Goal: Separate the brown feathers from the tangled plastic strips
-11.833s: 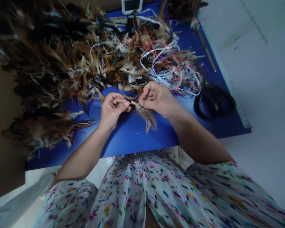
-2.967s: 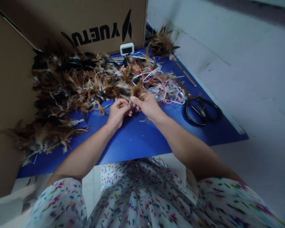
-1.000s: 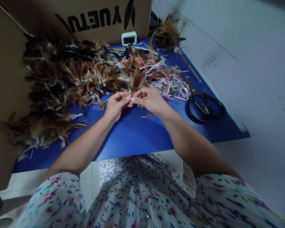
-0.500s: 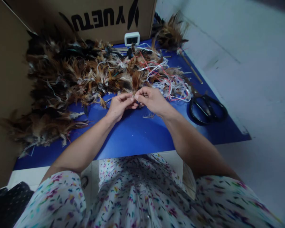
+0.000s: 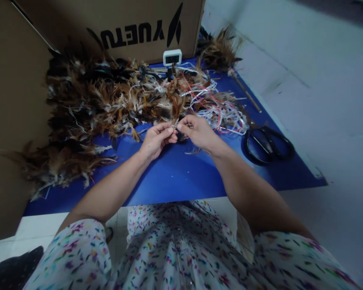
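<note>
Close together over the blue tabletop (image 5: 175, 181), both hands work at the base of a small bunch of brown feathers (image 5: 177, 105). My left hand (image 5: 157, 139) is closed, its thumb and forefinger pinching the pale quill ends. My right hand (image 5: 196, 129) is closed just beside it, thumb pressed to finger at the same bunch; whatever it pinches is too small to make out, perhaps hidden by the fingers. Behind the hands spreads a large heap of brown and black feathers (image 5: 109, 96). White and red plastic strips (image 5: 230, 117) lie tangled to the right of it.
Black-handled scissors (image 5: 268, 146) lie near the table's right edge. A feather duster (image 5: 220, 52) with a wooden stick rests at the back right. A small white digital clock (image 5: 172, 58) stands before a cardboard box (image 5: 139, 16). More feathers (image 5: 63, 163) lie at the left.
The whole view has shifted slightly, so things appear a little lower and further right. My fingertips have parted slightly at the feather base, and both hands stay pinched.
</note>
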A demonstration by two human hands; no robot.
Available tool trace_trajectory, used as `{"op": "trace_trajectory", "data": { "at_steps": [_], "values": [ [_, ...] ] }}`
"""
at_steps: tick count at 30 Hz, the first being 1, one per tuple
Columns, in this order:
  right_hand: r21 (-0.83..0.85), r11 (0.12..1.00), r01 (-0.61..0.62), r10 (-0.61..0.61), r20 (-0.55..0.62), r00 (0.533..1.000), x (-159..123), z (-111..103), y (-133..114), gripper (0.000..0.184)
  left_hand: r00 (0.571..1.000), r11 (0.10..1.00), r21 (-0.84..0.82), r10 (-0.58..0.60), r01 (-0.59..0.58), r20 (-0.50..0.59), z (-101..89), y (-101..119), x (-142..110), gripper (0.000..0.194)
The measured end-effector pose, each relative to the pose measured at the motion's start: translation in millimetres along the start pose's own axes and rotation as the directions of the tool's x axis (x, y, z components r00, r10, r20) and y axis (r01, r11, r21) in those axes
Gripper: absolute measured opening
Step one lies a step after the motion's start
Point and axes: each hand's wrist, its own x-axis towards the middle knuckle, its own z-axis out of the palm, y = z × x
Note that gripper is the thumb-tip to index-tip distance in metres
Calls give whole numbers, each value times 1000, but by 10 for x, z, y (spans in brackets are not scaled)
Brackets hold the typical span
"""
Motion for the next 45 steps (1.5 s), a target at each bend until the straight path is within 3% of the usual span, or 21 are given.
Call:
{"op": "trace_trajectory", "data": {
  "at_steps": [10,19,26,33,38,45],
  "values": [
    [-12,999,32,-31,16,999,-35,5,-73,9,997,995,-76,-66,62,-50,38,23,-11,19],
    [-70,995,73,-73,10,997,-70,59,-77,11,990,987,85,136,-133,-28,10,-82,0,31],
    [-60,992,111,-112,-4,994,-99,115,-55,9,975,961,179,220,-210,-40,39,-104,-24,31],
    [-94,986,136,-136,-2,991,-87,93,-59,10,978,947,259,207,-192,-32,49,-91,-32,27],
    [-148,979,141,-140,18,990,-81,73,-56,10,977,954,213,212,-209,8,36,-109,-19,29],
    [-294,944,148,-149,18,989,-79,34,-65,9,992,984,150,104,-93,-65,85,-66,-39,21]
  ]
}}
